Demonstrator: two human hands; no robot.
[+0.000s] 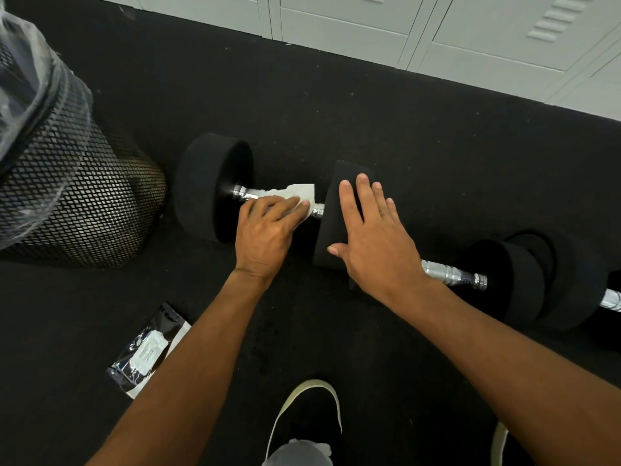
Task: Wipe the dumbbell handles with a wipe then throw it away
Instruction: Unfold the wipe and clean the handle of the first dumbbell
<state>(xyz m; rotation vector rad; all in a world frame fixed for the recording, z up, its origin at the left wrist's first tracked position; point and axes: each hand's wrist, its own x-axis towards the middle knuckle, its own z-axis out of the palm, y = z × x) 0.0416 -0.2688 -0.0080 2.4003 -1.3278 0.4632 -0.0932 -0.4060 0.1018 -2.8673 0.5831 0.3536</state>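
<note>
Nearest, at the bottom edge, a black shoe (309,412) with a pale sole stands on the black floor (336,112). To its left a dark, glossy wipe packet (148,351) lies flat on the floor, apart from everything else.

Two bare forearms reach forward from here. The left hand (268,230) sits on the chrome handle (247,192) of the first dumbbell (208,190). Its fingers (289,206) are curled together over a crumpled white wipe (300,193), pressing it onto the bar. The wipe covers the right part of the handle, and bare chrome shows beside the left weight. The right hand (373,243) lies flat on the dumbbell's right weight (336,223), its fingers (349,203) straight and slightly spread and the thumb out to the side.

A second dumbbell (524,280) lies on the floor to the right, its chrome handle (450,274) coming out from under the right wrist. Another chrome bar end (611,302) shows at the right edge.

To the left, just beside the first dumbbell's left weight, stands a black mesh bin (84,203) lined with clear plastic.

Farthest off, pale grey lockers (470,35) run along the top of the view.
</note>
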